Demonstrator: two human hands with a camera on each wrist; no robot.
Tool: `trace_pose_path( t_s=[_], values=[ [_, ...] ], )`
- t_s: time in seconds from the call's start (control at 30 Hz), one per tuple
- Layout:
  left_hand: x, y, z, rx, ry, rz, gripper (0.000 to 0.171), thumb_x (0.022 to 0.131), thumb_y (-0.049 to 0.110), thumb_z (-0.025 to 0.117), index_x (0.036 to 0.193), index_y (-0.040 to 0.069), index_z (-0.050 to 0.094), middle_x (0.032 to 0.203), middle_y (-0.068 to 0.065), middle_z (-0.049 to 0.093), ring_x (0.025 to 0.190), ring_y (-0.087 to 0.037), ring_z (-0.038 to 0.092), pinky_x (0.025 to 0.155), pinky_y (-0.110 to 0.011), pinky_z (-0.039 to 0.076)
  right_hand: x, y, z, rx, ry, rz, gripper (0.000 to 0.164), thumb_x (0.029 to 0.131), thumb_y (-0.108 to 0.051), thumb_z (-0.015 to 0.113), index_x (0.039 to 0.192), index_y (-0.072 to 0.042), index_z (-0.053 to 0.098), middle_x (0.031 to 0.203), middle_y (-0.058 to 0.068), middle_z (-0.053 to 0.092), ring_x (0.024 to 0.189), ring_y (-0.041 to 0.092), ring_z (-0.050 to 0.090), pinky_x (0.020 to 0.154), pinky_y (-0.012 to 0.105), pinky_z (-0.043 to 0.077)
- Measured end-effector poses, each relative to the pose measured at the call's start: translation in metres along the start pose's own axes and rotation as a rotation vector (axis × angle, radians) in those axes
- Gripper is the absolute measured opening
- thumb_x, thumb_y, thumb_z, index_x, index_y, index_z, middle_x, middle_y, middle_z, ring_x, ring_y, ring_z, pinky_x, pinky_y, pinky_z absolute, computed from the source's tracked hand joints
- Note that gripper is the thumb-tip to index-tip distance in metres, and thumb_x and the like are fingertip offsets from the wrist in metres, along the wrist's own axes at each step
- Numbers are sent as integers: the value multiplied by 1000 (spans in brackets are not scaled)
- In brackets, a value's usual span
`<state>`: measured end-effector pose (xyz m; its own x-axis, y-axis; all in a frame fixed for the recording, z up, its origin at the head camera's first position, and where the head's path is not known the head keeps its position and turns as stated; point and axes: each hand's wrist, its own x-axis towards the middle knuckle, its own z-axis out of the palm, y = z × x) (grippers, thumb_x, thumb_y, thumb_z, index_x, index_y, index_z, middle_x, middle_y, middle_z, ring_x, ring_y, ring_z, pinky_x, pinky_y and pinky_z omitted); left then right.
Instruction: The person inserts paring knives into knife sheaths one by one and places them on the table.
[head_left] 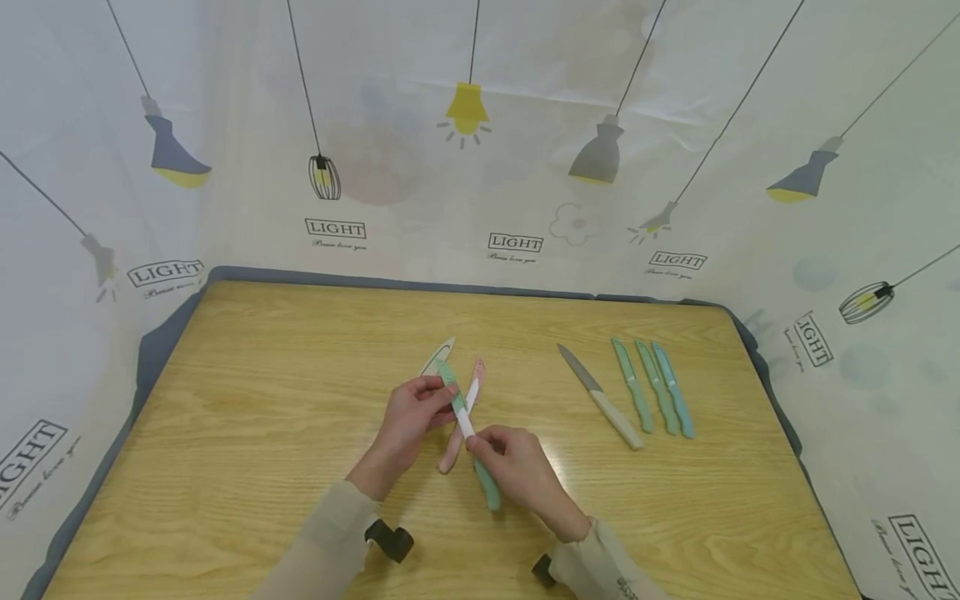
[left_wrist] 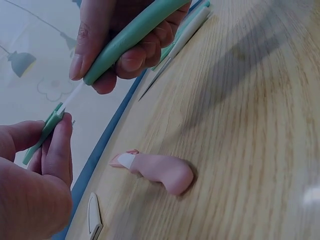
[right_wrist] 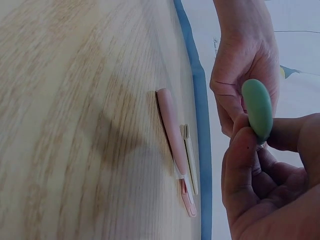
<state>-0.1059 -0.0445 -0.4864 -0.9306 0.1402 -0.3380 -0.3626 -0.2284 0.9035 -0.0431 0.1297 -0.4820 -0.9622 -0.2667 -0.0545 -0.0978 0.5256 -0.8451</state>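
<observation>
My left hand (head_left: pixel 405 421) pinches a green blade sheath (head_left: pixel 447 375) between thumb and fingers. With thumb and fingertips, my right hand (head_left: pixel 521 471) grips a green-handled knife (head_left: pixel 487 487) near the blade end of its handle. The white blade (head_left: pixel 466 424) points into the sheath, part of it still showing between the hands. Below them on the table lies a pink-handled knife (left_wrist: pixel 162 170), its white blade partly in a pink sheath (head_left: pixel 480 367). Just beyond the left hand is a cream sheath (head_left: pixel 437 357), partly hidden by that hand in the head view.
To the right lies a bare grey-bladed knife with a cream handle (head_left: pixel 617 421). Beside it, two green sheathed knives (head_left: pixel 633 387) and a blue one (head_left: pixel 673 392) lie side by side. A lamp-printed curtain (head_left: pixel 420 258) surrounds the wooden table (head_left: pixel 247 433).
</observation>
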Motion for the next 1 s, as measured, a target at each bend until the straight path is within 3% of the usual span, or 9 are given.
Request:
trace_pose_path(
  t_s=[0.4,0.63,0.77,1.0],
  values=[
    [-3,2,5,13,-41,9,32,90,13,67,112,-9,59,92,-12,63,81,-21,67,76,-33,58,2,0,-3,51,10,40,39,98,-36,55,97,0,73,67,-5,60,52,5,44,41,16,34],
    [1,4,6,-16,-34,67,32,91,10,65,113,-12,58,93,-15,62,80,-21,68,76,-31,58,-4,3,-5,53,-24,28,41,97,-38,55,95,0,71,72,-4,65,60,6,56,51,19,49],
    [1,4,8,-5,-36,65,33,91,10,65,114,-12,58,94,-14,62,82,-20,68,76,-31,58,-6,3,-6,71,-23,32,41,97,-37,56,94,1,70,72,-3,66,63,7,59,56,22,52],
    [-1,4,12,10,-25,41,31,91,11,66,113,-10,59,95,-15,62,83,-21,68,77,-33,58,-6,5,-6,87,-5,24,40,97,-35,56,93,2,70,68,-5,63,55,5,54,49,19,48]
  ],
)
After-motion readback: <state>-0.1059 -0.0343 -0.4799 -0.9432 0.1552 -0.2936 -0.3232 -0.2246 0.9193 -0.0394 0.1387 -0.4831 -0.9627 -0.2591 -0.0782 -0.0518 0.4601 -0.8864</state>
